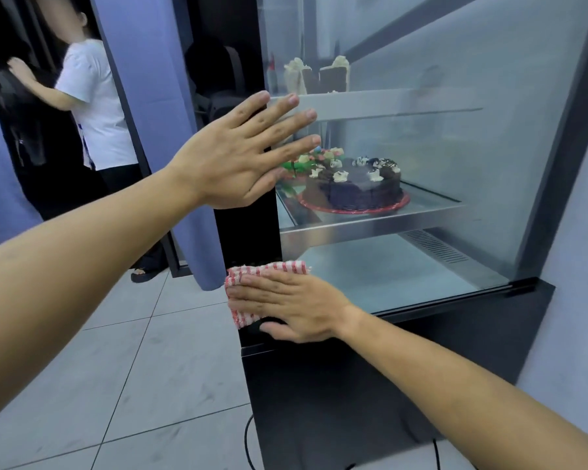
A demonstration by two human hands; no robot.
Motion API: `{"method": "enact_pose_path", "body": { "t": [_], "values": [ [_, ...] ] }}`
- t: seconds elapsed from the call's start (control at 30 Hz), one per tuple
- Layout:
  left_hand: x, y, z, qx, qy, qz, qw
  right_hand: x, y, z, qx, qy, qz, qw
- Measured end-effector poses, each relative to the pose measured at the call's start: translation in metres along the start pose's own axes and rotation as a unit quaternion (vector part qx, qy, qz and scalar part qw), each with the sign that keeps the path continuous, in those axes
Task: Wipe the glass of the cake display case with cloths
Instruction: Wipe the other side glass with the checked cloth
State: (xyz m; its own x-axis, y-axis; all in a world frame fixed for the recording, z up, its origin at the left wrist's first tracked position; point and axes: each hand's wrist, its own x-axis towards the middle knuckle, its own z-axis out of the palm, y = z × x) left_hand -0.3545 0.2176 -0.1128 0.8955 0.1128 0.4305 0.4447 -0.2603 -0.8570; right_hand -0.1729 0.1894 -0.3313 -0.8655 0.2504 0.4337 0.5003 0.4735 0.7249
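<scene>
The cake display case has a tall glass side panel point(455, 137) in a black frame. My left hand point(238, 154) lies flat with fingers spread against the case's front left corner, at the height of the middle shelf, holding nothing. My right hand point(289, 307) presses a red-and-white checked cloth point(241, 293) against the lower left corner of the case, where the glass meets the black base. The cloth sticks out above and to the left of my fingers; the rest is hidden under my palm.
Inside, a chocolate cake point(357, 188) on a red board sits on the middle shelf, a decorated cake behind it, and cake slices point(319, 74) above. A person in a white shirt point(92, 106) stands at the left by a blue partition. A black cable point(248, 442) lies on the tiled floor.
</scene>
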Motion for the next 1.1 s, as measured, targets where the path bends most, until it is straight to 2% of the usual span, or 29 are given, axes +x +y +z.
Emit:
{"method": "enact_pose_path", "body": {
  "t": [0.03,0.13,0.17,0.27,0.3,0.4,0.43,0.53,0.63,0.77,0.93,1.0,1.1],
  "values": [
    [0.000,0.001,0.000,0.002,0.002,-0.004,1.000,0.004,0.010,0.001,-0.011,0.028,0.024,0.999],
    [0.001,0.002,0.000,0.005,0.004,-0.009,1.000,0.015,0.017,-0.007,0.014,0.108,0.212,0.971],
    [0.000,0.002,0.000,0.006,0.002,-0.012,1.000,0.014,0.008,-0.004,0.021,0.102,0.211,0.972],
    [0.000,0.003,-0.001,0.003,0.002,-0.010,1.000,-0.005,-0.005,0.006,0.006,0.008,0.059,0.998],
    [0.000,0.004,-0.001,0.005,0.002,-0.011,1.000,-0.006,0.002,0.005,-0.002,0.000,0.042,0.999],
    [-0.001,0.005,0.000,0.008,-0.002,-0.015,1.000,0.001,0.006,-0.002,0.043,0.042,0.130,0.990],
    [-0.001,0.005,0.000,0.009,-0.005,-0.018,1.000,0.001,-0.003,0.001,0.056,0.045,0.127,0.989],
    [-0.001,0.006,-0.001,0.008,-0.009,-0.018,1.000,-0.013,-0.031,0.019,0.044,-0.009,0.018,0.999],
    [-0.001,0.006,-0.003,0.009,-0.010,-0.024,1.000,-0.014,-0.019,0.018,0.024,-0.024,-0.015,0.999],
    [0.000,0.008,-0.002,0.006,-0.010,-0.026,1.000,0.006,0.003,-0.005,0.045,0.003,0.044,0.998],
    [-0.001,0.006,-0.002,0.005,-0.016,-0.025,1.000,0.010,0.035,-0.019,-0.031,-0.007,0.006,0.999],
    [-0.001,0.007,-0.003,0.002,-0.021,-0.024,0.999,0.014,0.039,-0.024,-0.042,0.021,0.029,0.998],
    [-0.001,0.006,-0.003,-0.001,-0.018,-0.027,0.999,0.021,0.040,-0.027,0.000,0.079,0.066,0.995]
  ]
}}
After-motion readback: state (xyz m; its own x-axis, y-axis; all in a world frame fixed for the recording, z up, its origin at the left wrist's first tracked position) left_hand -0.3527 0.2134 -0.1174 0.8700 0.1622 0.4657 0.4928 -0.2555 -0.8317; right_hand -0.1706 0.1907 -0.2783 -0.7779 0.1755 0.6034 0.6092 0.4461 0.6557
